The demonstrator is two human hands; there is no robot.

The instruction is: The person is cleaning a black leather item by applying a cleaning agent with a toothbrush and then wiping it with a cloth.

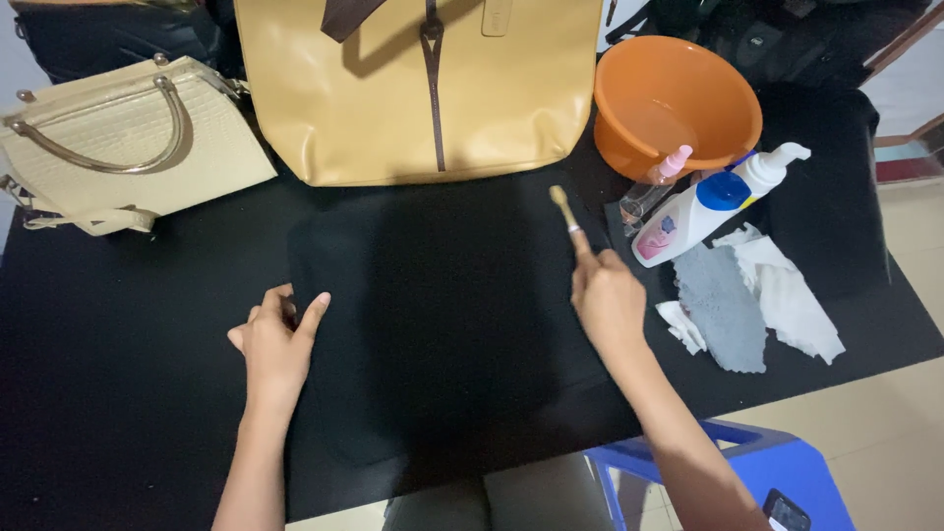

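right hand (608,295) fingers pinch a small brush (563,207) — left hand (275,339) loosely spread on black cloth (442,324).

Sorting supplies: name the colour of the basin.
Orange basin, clearest in the head view.

Left hand (278,337): palm down, fingers loosely spread, thumb out, forearm bare, reaching up from lower frame. Right hand (607,295): closed in pinch grip, index finger extended forward, wrist straight, forearm bare, angled inward.
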